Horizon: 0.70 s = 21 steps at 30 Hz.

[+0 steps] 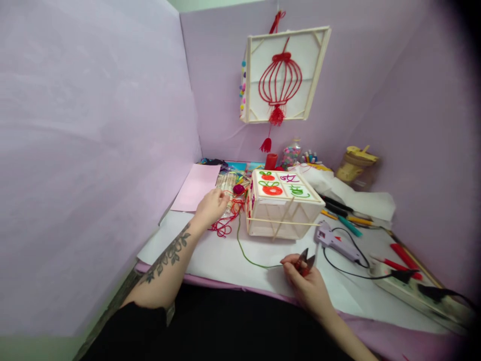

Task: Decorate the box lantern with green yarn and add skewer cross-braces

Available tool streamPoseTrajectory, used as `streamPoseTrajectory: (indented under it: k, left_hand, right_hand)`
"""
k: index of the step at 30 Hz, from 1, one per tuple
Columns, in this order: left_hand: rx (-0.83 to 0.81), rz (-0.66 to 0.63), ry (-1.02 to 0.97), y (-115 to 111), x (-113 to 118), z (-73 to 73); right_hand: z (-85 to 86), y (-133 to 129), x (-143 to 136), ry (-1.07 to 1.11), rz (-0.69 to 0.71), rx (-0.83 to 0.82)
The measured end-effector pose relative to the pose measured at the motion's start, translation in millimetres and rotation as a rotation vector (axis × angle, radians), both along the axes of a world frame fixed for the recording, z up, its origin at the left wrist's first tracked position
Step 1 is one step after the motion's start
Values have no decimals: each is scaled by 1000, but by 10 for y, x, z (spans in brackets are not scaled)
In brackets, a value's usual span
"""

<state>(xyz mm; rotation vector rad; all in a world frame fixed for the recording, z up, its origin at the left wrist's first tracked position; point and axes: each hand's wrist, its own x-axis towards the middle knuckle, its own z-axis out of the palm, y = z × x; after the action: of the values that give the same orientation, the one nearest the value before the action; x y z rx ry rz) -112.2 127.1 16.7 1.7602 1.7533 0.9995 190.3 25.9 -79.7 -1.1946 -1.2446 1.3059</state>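
Note:
My right hand point(306, 286) is closed around small scissors point(307, 261) with red handles, blades pointing up. A green yarn strand point(250, 259) runs from its fingertips across the white paper toward the tangle of red yarn point(222, 228). My left hand point(213, 204) is over the left part of the table beside that tangle, its fingers curled together; what they hold, if anything, cannot be made out. Between the hands stands a white box-shaped lantern point(283, 220) with a stick frame. Its top panels carry red, green and purple yarn designs, and thin sticks cross its front.
A finished-looking lantern point(280, 77) hangs above the table. On the right lie a glue gun point(336, 241) with its cable, a power strip point(421, 296) and markers. A pink sheet point(197, 188) lies at left. Behind stand a jar of pompoms point(291, 154) and a tape roll point(353, 165).

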Motion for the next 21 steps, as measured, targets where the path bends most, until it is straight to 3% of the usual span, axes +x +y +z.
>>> streamPoseTrajectory:
  k: [5, 10, 14, 21]
  left_hand:
    - [-33, -108, 363, 303, 185, -109]
    - [-84, -144, 558, 582, 337, -261]
    - [-100, -90, 614, 648, 263, -289]
    - [-61, 33, 596, 659, -23, -193]
  right_hand:
    - [1, -2, 12, -34, 1, 8]
    - [22, -7, 16, -69, 0, 11]
    - [28, -10, 14, -86, -1, 13]
    - [18, -7, 9, -96, 2, 16]
